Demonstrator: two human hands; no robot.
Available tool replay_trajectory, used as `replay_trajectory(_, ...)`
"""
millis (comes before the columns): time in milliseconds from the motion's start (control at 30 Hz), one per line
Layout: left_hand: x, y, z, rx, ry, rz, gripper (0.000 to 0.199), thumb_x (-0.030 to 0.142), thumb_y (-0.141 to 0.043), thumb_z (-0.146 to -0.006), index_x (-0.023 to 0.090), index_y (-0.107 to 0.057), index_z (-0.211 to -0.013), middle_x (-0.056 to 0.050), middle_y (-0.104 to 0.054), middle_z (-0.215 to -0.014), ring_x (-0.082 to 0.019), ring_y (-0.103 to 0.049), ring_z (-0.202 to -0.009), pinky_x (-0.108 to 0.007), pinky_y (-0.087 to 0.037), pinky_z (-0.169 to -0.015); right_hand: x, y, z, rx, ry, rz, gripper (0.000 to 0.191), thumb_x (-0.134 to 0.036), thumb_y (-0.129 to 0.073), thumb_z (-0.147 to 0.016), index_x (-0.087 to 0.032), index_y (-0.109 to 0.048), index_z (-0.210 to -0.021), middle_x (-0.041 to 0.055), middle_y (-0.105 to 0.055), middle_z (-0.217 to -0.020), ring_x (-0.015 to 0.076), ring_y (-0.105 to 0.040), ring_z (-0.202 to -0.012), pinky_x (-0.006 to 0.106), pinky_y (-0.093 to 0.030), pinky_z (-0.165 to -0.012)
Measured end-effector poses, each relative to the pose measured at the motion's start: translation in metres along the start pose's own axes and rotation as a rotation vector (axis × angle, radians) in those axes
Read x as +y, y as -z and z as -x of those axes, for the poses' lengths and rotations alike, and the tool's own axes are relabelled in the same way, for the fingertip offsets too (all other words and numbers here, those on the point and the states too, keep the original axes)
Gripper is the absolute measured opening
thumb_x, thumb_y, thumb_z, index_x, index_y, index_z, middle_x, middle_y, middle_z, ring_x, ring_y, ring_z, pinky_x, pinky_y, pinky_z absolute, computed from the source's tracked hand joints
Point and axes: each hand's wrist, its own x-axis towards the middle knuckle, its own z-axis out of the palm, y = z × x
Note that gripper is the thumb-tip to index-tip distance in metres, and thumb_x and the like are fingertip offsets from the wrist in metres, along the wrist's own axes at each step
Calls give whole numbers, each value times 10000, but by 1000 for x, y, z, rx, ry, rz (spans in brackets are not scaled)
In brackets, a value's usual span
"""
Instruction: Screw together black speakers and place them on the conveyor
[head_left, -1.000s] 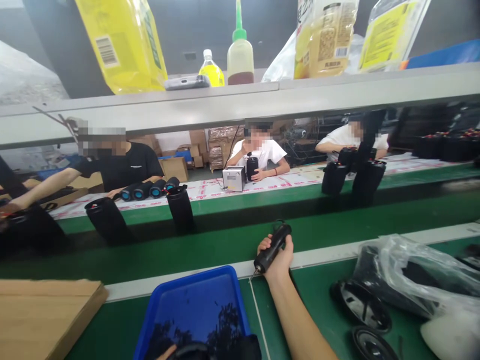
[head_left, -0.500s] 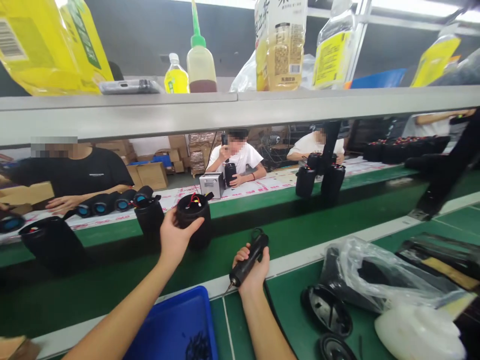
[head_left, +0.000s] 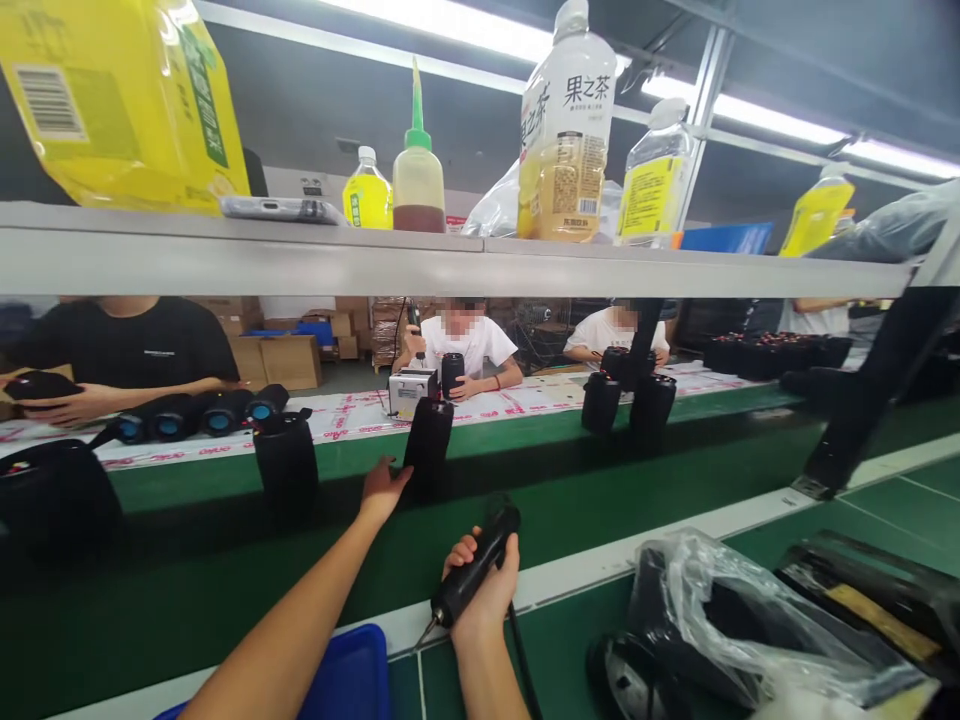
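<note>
Left hand (head_left: 382,490) reached forward, fingers spread, right hand (head_left: 480,585) fisted, forearm upright

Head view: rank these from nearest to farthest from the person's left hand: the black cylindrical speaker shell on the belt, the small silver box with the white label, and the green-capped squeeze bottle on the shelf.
1. The black cylindrical speaker shell, touching the left hand, just right of it.
2. The small silver box, beyond on the far table.
3. The green-capped squeeze bottle, up on the grey shelf.
</note>
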Motion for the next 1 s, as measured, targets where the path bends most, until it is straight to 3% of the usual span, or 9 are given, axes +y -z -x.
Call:
replay_trajectory(67,-3,2,2,-12,-38,-100,304,312,-595,-939,135,-570,-1185,-100,-588,-1171,-230,-602,-1023,-438,-525,-882,1,-1,0,13,-4,1,531,-604,-451,-1032,-81,-496,-951,12,-383,-732,70,-368,-574,142,-363,-521)
replay_trajectory(167,21,-6,-7,-23,-181,-226,392,350,-578,-943,186,-519,-1293,-121,-458,-1381,-290,-478,-1229,-527,-420,-1021,3,-3,1,27,-4,1,534,-606,-451,-1032,-81,-496,-947,11,-378,-727,69,-363,-571,141,-358,-517)
replay_trajectory(333,78,-54,-36,-133,-315,-369,440,347,-604,-928,172,-498,-1318,-126,-448,-1387,-308,-474,-1233,-552,-414,-1016,2,-6,2,68,-2,0,551,-624,-426,-1033,-85,-485,-932,1,-348,-701,63,-322,-543,132,-308,-488)
replay_trajectory(467,79,-80,-41,-184,-338,-440,395,312,-575,-947,188,-502,-1316,-127,-442,-1392,-295,-480,-1225,-532,-423,-1020,3,-8,-5,102,33,-7,555,-630,-430,-1030,-87,-483,-930,3,-352,-705,66,-331,-550,136,-320,-495)
replay_trajectory(567,73,-75,-42,-272,-392,-469,434,306,-594,-936,184,-480,-1337,-127,-429,-1403,-306,-472,-1236,-542,-428,-1012,4,-9,-9,118,56,-9,539,-615,-447,-1028,-86,-485,-930,5,-358,-711,68,-341,-559,138,-329,-503)
replay_trajectory(700,65,-42,-23,-405,-459,-466,329,316,-599,-936,167,-565,-1227,-113,-534,-1292,-258,-550,-1140,-474,-481,-961,2,-10,-10,129,23,-3,534,-608,-437,-1034,-86,-482,-927,7,-362,-716,70,-349,-566,141,-339,-511)
replay_trajectory(800,41,4,7,-399,-502,-447,279,331,-600,-935,161,-604,-1156,-100,-581,-1225,-235,-579,-1086,-457,-492,-948,0,-12,-9,114,13,-2,524,-596,-439,-1036,-86,-477,-919,11,-371,-726,75,-369,-581,146,-359,-525)
replay_trajectory(867,20,46,22,-264,-486,-438,289,317,-602,-933,191,-591,-1193,-100,-552,-1275,-245,-554,-1135,-460,-476,-975,0,-13,-8,95,10,-1,513,-583,-446,-1038,-85,-479,-920,13,-378,-733,77,-379,-590,147,-366,-531)
replay_trajectory(1000,-17,131,15,217,-325,-396,452,294,-563,-952,180,-432,-1369,-132,-431,-1387,-297,-492,-1206,-525,-447,-991,2,-13,-4,82,1,28,493,-561,-457,-1041,-82,-486,-927,15,-385,-740,77,-384,-595,148,-376,-538)
